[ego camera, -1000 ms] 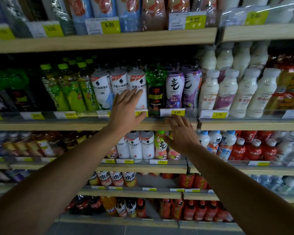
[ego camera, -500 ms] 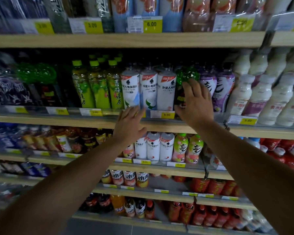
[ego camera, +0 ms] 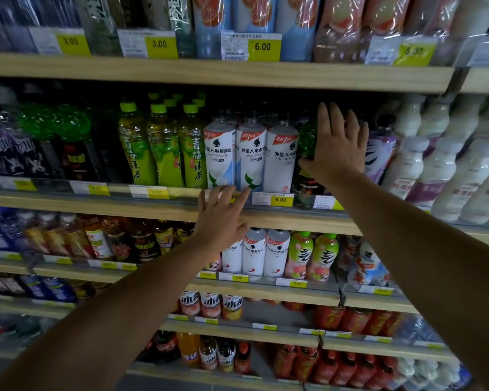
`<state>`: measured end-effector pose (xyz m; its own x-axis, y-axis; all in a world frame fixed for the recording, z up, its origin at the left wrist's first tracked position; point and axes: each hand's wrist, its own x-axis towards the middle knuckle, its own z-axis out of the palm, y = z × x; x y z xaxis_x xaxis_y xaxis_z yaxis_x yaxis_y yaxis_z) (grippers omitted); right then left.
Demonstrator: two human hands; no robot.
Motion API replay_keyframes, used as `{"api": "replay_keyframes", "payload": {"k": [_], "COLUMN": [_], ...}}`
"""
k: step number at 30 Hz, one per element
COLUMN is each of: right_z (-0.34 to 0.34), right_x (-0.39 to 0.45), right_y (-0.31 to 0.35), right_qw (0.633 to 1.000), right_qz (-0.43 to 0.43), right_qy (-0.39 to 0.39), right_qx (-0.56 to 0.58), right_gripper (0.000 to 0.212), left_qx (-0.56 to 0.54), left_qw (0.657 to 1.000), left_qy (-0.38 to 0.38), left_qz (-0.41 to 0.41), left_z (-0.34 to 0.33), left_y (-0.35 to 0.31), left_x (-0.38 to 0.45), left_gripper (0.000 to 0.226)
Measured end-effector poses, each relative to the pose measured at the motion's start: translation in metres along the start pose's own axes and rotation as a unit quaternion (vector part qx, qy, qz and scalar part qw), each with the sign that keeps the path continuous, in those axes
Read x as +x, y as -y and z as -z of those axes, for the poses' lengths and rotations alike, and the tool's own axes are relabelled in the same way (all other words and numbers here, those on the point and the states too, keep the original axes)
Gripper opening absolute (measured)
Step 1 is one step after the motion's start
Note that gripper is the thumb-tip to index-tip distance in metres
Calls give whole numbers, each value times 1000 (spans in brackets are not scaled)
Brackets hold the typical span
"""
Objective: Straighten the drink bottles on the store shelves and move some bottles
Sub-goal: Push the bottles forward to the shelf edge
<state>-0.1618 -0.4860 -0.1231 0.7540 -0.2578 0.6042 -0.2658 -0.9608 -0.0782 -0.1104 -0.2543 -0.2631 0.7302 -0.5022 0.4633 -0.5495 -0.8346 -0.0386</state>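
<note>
My right hand (ego camera: pixel 336 148) is raised with straight, spread fingers in front of a green-topped dark bottle (ego camera: pixel 307 145) and the purple bottle (ego camera: pixel 378 150) beside it on the second shelf; whether it touches them I cannot tell. My left hand (ego camera: pixel 220 215) lies flat with open fingers against the shelf's front edge (ego camera: pixel 153 210), just under three white electrolyte-water bottles (ego camera: pixel 250 153). Green tea bottles (ego camera: pixel 164 148) stand left of the white ones.
White milky bottles (ego camera: pixel 435 165) fill the right of this shelf. Dark bottles (ego camera: pixel 71 145) crowd the left. Price tags (ego camera: pixel 280 199) line the clear rail. The shelf below holds white, pink and orange drinks (ego camera: pixel 271 255); lower shelves carry red bottles (ego camera: pixel 356 320).
My right hand rose from the price rail to the green-topped and purple bottles. My left hand dropped from the white bottles to the shelf edge. The view shifted left.
</note>
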Motion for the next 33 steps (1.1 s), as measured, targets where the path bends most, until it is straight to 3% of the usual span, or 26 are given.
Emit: {"api": "replay_keyframes", "payload": {"k": [5,11,16,21,28,33], "right_z": [-1,-1,-7,-10,-2,10], "right_x": [-4,-21,-40,-44,-49,-52], "right_y": [2,-4,-1,5,3,2], "right_qw": [999,989,967,948,950,953], "right_qz": [6,24,11,22,11,60], "right_qy": [-31,-124,-124,-139,-105,-118], "right_qx": [7,79,223,285,294,272], "right_gripper": [106,86,76,73,75,71], "left_qx": [-4,0,-12,-18,-24,-23], "left_qw": [1000,1000,1000,1000,999,999], "left_qy": [3,-4,2,10,17,19], "left_qz": [1,8,19,19,24,20], "left_z": [-2,-4,-3,1,4,5], "left_y": [1,-1,-3,-4,-7,-6], "left_x": [1,1,0,-1,-2,-3], "left_gripper": [86,87,88,86,86,87]}}
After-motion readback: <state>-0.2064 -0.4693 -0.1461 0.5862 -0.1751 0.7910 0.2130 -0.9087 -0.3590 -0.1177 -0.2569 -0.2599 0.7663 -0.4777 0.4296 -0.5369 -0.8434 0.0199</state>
